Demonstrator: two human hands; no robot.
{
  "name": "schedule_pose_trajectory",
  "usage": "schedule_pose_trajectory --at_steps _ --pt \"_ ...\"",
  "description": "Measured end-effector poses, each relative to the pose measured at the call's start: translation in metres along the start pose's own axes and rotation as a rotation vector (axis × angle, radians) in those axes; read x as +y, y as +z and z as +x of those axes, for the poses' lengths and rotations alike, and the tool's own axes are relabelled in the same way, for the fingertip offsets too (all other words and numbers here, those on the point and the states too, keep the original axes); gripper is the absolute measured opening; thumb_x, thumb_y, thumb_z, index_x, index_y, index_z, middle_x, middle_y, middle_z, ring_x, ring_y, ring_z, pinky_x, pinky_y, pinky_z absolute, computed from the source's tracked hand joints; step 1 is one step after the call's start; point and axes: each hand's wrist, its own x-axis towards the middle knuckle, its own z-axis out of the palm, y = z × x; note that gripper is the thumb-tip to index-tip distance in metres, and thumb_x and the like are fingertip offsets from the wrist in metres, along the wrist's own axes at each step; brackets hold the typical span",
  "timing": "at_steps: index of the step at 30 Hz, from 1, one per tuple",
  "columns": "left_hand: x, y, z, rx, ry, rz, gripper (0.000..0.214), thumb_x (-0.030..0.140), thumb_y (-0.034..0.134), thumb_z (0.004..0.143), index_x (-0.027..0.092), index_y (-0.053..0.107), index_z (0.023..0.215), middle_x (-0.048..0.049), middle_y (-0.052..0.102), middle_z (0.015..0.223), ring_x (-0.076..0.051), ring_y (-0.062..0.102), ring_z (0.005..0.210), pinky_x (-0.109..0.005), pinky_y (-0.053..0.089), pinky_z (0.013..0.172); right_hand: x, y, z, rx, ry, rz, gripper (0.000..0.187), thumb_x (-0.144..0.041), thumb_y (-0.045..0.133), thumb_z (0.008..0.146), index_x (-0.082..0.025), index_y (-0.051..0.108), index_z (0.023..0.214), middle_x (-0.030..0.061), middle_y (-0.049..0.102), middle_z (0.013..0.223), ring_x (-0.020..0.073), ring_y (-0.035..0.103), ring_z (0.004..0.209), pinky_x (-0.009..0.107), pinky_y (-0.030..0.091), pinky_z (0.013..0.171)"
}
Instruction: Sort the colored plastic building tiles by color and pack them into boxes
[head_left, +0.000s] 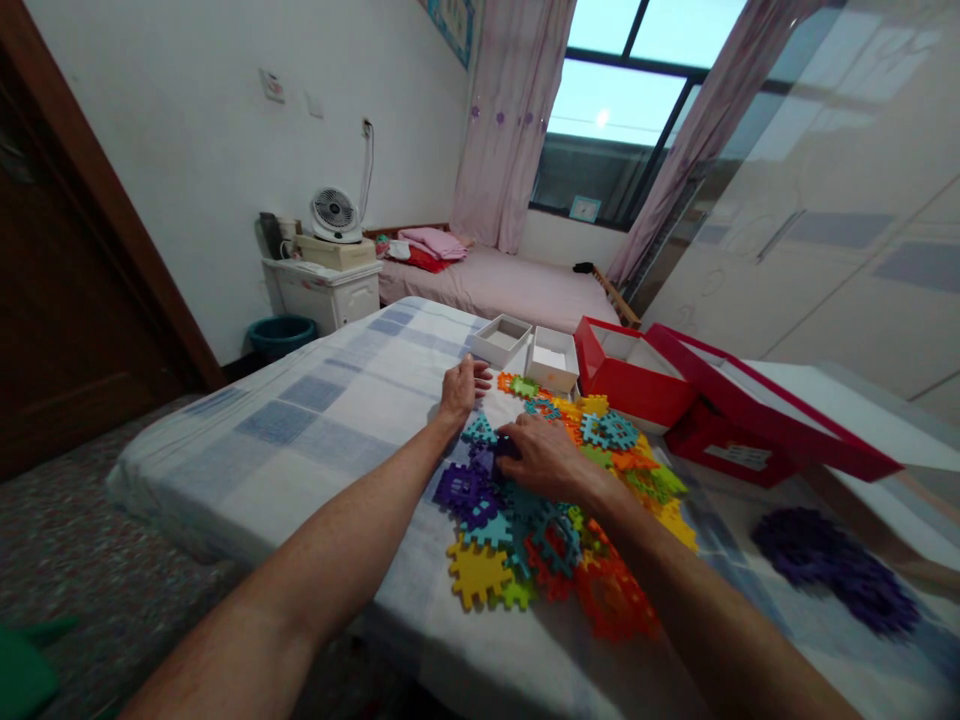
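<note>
Interlocking plastic pieces with notched edges lie in a spread-out pile on the table. Over its left part is my right hand [544, 455], with thumb and index finger closed around a dark purple piece [501, 452]. My left hand [461, 387] rests at the far left edge of the pile, fingers loosely apart and nothing visible in them. A light-blue triangular piece [480, 430] lies between the hands. Nearer to me are a purple square piece [459, 488] and a yellow square piece [478, 572]. Orange pieces [615, 598] are partly behind my right forearm.
Two small white boxes [501, 340] and a red box [634, 370] stand behind the pile. A red lid [772, 400] leans over another red box at the right. Dark purple gear-edged pieces [832, 565] lie apart on the checked tablecloth [300, 420]. A bed [510, 285] stands beyond.
</note>
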Motion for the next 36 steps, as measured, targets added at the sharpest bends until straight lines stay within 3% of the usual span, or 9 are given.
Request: schedule_pose_trajectory --at_steps 4,10,18,22,26,29,36 --pt "0.001 0.001 -0.003 -0.019 -0.002 0.012 0.066 0.069 0.03 0.083 0.013 0.064 0.084 -0.011 0.07 0.079 -0.014 0.063 0.061 -0.022 0.046 0.052 -0.004 0.0 0.004 -0.043 0.042 -0.09 0.044 -0.048 0.052 0.08 -0.016 0.065 0.108 0.0164 0.062 0.104 0.0324 0.053 0.099 0.044 0.037 0.082" --pt "0.001 0.002 -0.003 -0.021 0.0 0.02 0.066 0.068 0.03 0.084 0.012 0.064 0.085 -0.0114 0.07 0.08 -0.015 0.064 0.062 -0.022 0.046 0.052 0.002 0.0 0.01 -0.071 -0.031 -0.046 0.057 -0.058 0.053 0.078 -0.024 0.056 0.124 0.0144 0.058 0.109 0.0314 0.049 0.104 0.043 0.036 0.085" --pt "0.001 0.001 -0.004 -0.028 0.012 0.028 0.065 0.065 0.03 0.085 0.011 0.065 0.087 -0.012 0.07 0.081 -0.015 0.064 0.062 -0.024 0.047 0.053 0.003 0.003 0.012 -0.046 -0.087 -0.038 0.062 -0.061 0.061 0.072 -0.028 0.057 0.124 0.0129 0.055 0.109 0.0306 0.047 0.102 0.044 0.034 0.085" --pt "0.002 0.001 -0.003 -0.029 0.014 0.026 0.065 0.066 0.031 0.085 0.01 0.065 0.085 -0.0122 0.07 0.08 -0.015 0.064 0.062 -0.024 0.047 0.053 0.001 0.002 0.014 -0.065 -0.074 -0.02 0.052 -0.054 0.066 0.071 -0.025 0.061 0.113 0.0111 0.056 0.105 0.0278 0.048 0.099 0.039 0.035 0.083" --pt "0.001 0.001 -0.001 -0.015 0.007 0.015 0.066 0.067 0.031 0.084 0.01 0.064 0.085 -0.0123 0.069 0.079 -0.015 0.063 0.06 -0.023 0.046 0.052 0.004 0.001 0.015 -0.021 0.031 -0.029 0.046 -0.05 0.067 0.07 -0.017 0.061 0.102 0.0123 0.054 0.104 0.0272 0.047 0.098 0.036 0.035 0.079" --pt "0.0 0.001 0.0 -0.004 0.013 0.005 0.065 0.066 0.031 0.084 0.01 0.063 0.085 -0.0119 0.069 0.079 -0.013 0.061 0.059 -0.022 0.045 0.051 0.012 0.003 0.015 0.018 0.079 0.015 0.039 -0.044 0.066 0.071 -0.018 0.058 0.098 0.0101 0.052 0.103 0.0249 0.046 0.095 0.033 0.035 0.076" --pt "-0.003 0.002 0.002 0.012 0.034 0.006 0.064 0.064 0.028 0.086 0.01 0.064 0.086 -0.0106 0.069 0.076 -0.013 0.061 0.057 -0.022 0.046 0.05 0.027 0.021 0.008 0.204 -0.071 0.263 0.009 -0.022 0.052 0.076 -0.017 0.046 0.08 0.0057 0.048 0.093 0.0155 0.043 0.084 0.027 0.036 0.074"
